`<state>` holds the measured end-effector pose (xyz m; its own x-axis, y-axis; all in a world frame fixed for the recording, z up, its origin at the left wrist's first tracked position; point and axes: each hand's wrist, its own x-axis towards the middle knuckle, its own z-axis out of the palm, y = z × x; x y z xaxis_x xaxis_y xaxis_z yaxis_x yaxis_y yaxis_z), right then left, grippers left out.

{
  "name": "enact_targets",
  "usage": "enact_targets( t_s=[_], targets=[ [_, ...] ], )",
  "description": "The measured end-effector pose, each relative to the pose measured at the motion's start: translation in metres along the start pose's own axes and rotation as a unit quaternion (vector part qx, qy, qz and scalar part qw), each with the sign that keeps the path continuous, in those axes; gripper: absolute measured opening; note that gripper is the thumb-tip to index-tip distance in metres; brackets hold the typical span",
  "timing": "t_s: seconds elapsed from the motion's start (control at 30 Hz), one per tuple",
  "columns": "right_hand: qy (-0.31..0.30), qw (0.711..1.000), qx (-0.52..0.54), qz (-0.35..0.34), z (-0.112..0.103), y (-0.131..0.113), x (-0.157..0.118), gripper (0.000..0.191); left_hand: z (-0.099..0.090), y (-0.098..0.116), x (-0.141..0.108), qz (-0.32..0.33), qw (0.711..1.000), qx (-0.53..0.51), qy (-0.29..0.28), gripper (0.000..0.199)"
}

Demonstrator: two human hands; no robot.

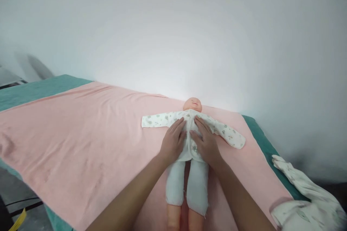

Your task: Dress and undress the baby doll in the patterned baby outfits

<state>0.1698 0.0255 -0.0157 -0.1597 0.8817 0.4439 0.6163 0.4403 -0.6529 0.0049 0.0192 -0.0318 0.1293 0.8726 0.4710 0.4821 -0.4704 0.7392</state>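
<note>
A baby doll (193,104) lies on its back, its head toward the wall. It wears a white patterned long-sleeved top (230,136) with both sleeves spread outward, and white leggings (197,187) that end above the bare lower legs. My left hand (174,141) rests flat on one side of the top's front, fingers stretched out. On the other side of the front seam lies my right hand (206,140), also flat with its fingers extended. Both hands touch the cloth over the doll's chest and cover part of it.
A pink blanket (81,144) is spread under the doll over a green cover (46,88). At the lower right lies a crumpled white patterned garment (311,205). A pale wall (173,36) rises behind. Something yellow (18,220) shows at the lower left.
</note>
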Motion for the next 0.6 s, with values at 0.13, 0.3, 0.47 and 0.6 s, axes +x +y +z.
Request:
enact_targets(
  t_s=[0.13,0.3,0.47,0.6],
  targets=[
    [0.011,0.993,0.108,0.052,-0.006,0.004,-0.016,0.055,-0.009,-0.012,-0.033,-0.093,0.99,-0.108,0.006,0.047],
    [0.029,0.982,0.133,0.128,-0.015,0.003,-0.058,0.058,-0.017,-0.012,-0.049,-0.144,0.971,-0.187,0.041,0.045],
    [0.083,0.977,0.118,0.16,-0.019,0.006,-0.089,0.054,-0.027,-0.004,-0.065,-0.174,0.959,-0.218,0.051,0.034],
    [0.09,0.975,0.139,0.147,-0.019,0.011,-0.1,0.056,-0.034,-0.001,-0.081,-0.184,0.961,-0.204,0.03,0.03]
  ],
)
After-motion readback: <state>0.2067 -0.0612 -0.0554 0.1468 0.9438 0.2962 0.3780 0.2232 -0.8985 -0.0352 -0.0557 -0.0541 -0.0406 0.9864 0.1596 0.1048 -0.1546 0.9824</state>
